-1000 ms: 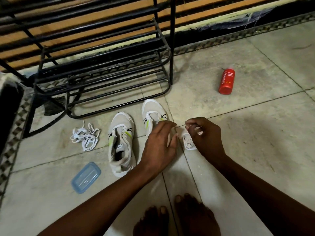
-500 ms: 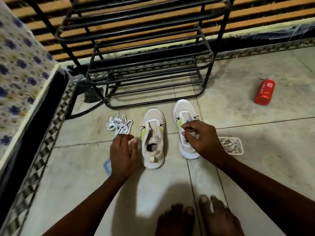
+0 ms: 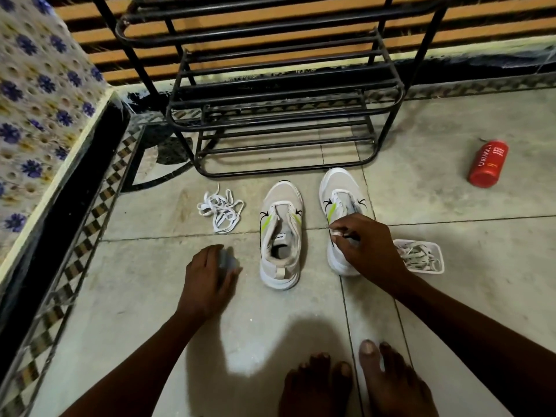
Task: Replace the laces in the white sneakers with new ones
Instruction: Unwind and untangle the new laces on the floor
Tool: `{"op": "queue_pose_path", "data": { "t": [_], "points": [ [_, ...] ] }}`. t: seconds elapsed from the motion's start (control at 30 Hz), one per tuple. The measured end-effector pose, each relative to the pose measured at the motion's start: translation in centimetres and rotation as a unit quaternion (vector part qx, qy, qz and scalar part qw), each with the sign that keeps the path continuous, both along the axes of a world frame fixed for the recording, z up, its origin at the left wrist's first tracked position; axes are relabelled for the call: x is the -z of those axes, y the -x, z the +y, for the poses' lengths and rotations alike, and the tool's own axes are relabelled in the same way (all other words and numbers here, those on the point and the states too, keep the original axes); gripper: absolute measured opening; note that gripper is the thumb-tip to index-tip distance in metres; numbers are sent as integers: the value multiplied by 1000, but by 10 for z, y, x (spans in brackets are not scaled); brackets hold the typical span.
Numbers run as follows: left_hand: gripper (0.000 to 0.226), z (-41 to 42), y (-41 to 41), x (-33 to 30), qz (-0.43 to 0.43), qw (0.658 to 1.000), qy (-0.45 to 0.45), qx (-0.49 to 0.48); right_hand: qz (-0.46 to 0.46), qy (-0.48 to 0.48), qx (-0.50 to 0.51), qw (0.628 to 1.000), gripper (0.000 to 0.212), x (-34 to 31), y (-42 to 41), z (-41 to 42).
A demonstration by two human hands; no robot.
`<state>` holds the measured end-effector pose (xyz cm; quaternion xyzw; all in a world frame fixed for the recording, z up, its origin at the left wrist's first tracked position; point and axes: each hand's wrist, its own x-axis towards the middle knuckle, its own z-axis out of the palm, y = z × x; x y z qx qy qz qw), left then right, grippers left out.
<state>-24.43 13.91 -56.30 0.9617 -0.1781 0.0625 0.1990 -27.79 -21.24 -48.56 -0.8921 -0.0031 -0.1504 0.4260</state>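
Two white sneakers with green stripes stand side by side on the tiled floor, both without laces. My right hand [image 3: 365,246] is over the right sneaker [image 3: 338,188] and pinches a small white lace end at its eyelets. The left sneaker [image 3: 281,236] stands free. A white tray [image 3: 437,267] holding laces lies just right of my right hand. A loose tangle of white laces [image 3: 221,210] lies left of the shoes. My left hand [image 3: 207,279] is down on the floor with its fingers curled over a pale blue plastic lid [image 3: 228,260], which is blurred.
A black metal shoe rack [image 3: 282,112] stands right behind the sneakers. A red bottle [image 3: 489,162] lies on the floor at the right. A bed with a flowered cover [image 3: 39,94] runs along the left. My bare feet [image 3: 355,383] are at the bottom.
My left hand left the lace tray and went left to the blue lid. My right hand moved from the tray onto the right sneaker. The view shifted left.
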Motion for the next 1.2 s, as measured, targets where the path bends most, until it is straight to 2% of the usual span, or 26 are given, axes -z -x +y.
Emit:
{"op": "queue_pose_path", "data": {
  "t": [0.13,0.27,0.37,0.5,0.63,0.73,0.97,1.1,1.2],
  "points": [
    [55,-26,-9,-27,14,982,181,-49,-15,6,-11,1000,20,-2,1,-1],
    [45,-76,-15,-69,-31,951,309,-11,-11,-21,-42,999,28,-7,2,0],
    [45,-113,-9,-94,-36,930,365,37,33,-56,-91,994,45,-17,4,1],
    [54,-154,5,-116,0,907,411,98,132,-201,-145,960,79,-27,7,0],
    [58,-179,7,-121,26,895,427,126,151,-289,-125,937,83,-34,8,-21],
    [59,-194,3,-117,49,896,415,149,142,-273,-109,945,79,-35,14,-45],
    [71,-240,-3,-108,83,911,321,245,111,-172,-35,978,80,-24,37,-117],
    [73,-279,2,-102,66,946,198,247,108,-142,1,984,79,-14,55,-146],
    [68,-309,8,-93,87,956,102,262,110,-87,33,990,76,-4,69,-167]
  ]
}}
